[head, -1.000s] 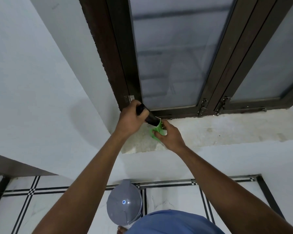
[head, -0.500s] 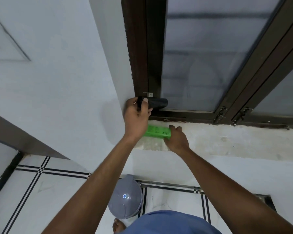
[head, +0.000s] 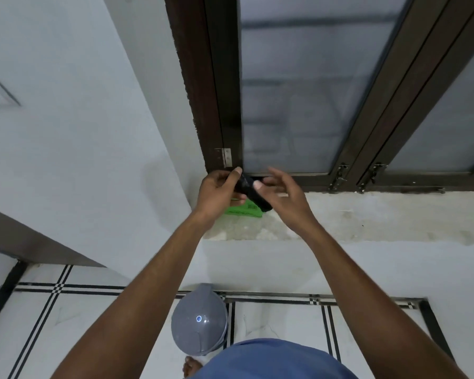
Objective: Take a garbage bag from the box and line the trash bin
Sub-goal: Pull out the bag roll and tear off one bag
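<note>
While a black roll of garbage bags (head: 253, 194) is held up in front of the window sill (head: 367, 217), the step in hand is judged to be the freeing of a single bag from that roll. In the head view, the only one given, the roll is gripped by the left hand (head: 219, 192), whose thumb is pressed on its upper end and whose fingers are curled beneath it. The right hand (head: 282, 194) is brought against the roll from the other side with its thumb touching the plastic and its fingers spread and loose, so that a pinch is not yet closed; whether a loose edge has been caught cannot be told. The green box (head: 244, 209) is seen lying on the sill just below and behind the hands, partly hidden by them. The trash bin (head: 200, 321), grey and with its lid shut, is set on the tiled floor (head: 66, 324) directly below, close to the wall and near a bare foot. For the next move, a free edge would have to be found and one bag torn off, after which the lid would have to be opened. Open room is offered above the bin and to its left over the tiles; the window frame (head: 219, 105) and the sill's front edge are close to the knuckles, so any pull is better made toward the body.
</note>
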`<action>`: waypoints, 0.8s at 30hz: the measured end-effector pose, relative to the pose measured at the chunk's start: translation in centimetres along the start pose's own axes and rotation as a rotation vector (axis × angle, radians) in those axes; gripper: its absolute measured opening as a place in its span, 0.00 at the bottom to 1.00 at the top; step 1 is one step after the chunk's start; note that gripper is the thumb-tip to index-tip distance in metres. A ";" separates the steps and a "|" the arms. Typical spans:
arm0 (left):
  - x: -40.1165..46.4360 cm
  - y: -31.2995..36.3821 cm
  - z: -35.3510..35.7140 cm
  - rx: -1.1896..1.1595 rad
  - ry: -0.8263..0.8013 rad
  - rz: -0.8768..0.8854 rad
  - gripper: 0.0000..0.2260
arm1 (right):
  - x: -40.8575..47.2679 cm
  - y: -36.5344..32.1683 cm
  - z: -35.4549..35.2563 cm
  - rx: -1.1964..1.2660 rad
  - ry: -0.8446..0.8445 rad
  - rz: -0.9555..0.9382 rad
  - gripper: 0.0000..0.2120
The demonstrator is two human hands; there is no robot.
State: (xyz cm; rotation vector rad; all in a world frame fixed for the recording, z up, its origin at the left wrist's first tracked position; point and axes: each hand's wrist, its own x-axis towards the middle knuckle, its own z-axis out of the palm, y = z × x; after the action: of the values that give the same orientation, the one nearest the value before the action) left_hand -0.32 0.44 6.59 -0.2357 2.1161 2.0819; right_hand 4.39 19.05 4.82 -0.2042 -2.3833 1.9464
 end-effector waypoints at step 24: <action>-0.9 -0.6 0.2 -0.241 -0.278 -0.264 0.18 | -1.0 -1.6 0.4 0.448 0.053 0.299 0.10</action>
State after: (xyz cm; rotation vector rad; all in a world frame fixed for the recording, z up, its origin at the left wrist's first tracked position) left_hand 0.68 0.62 6.19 -0.2258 1.5865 2.0694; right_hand 5.18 18.20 6.29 -0.6025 -1.9048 2.5039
